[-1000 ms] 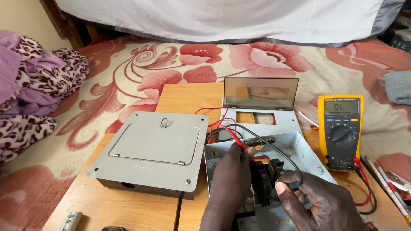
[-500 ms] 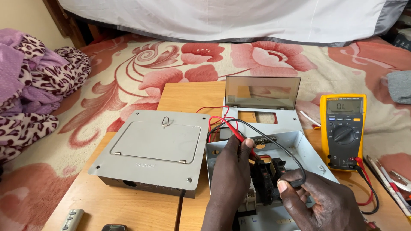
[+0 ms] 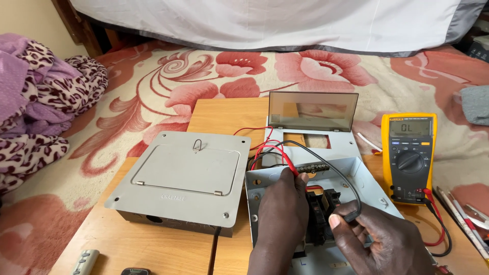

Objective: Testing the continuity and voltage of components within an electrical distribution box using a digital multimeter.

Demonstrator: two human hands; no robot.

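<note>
Nearest the camera, the right hand [image 3: 379, 239] pinches the black probe [image 3: 351, 216] of a meter lead between thumb and forefinger, its fingers closed on the probe's handle just behind the tip. Beside it, the left hand [image 3: 282, 214] reaches down into the open grey breaker box [image 3: 367, 178], fingers closed on the red probe [image 3: 288, 164], whose tip points toward the terminal bar [image 3: 313, 167] at the back of the box. Black breakers [image 3: 321, 209] sit between the two hands, partly hidden by them.

Both probes look light, stiff and slim, best held on the insulated handle, well back from the metal tip. Their leads are soft and springy, and I judge they could tug a probe off its contact if snagged. The red and black leads [image 3: 438, 239] loop away to the yellow multimeter [image 3: 409, 158], which lies on the wooden table [image 3: 163, 249] just right of the box.

Left of the box stands a closed grey metal enclosure [image 3: 181, 181], touching or nearly touching it. Behind the box lies a grey cover panel with a tinted flap [image 3: 312, 109] raised. Beyond the table spreads a flowered rug [image 3: 204, 81]; patterned cloth [image 3: 35, 107] is heaped at far left.
</note>
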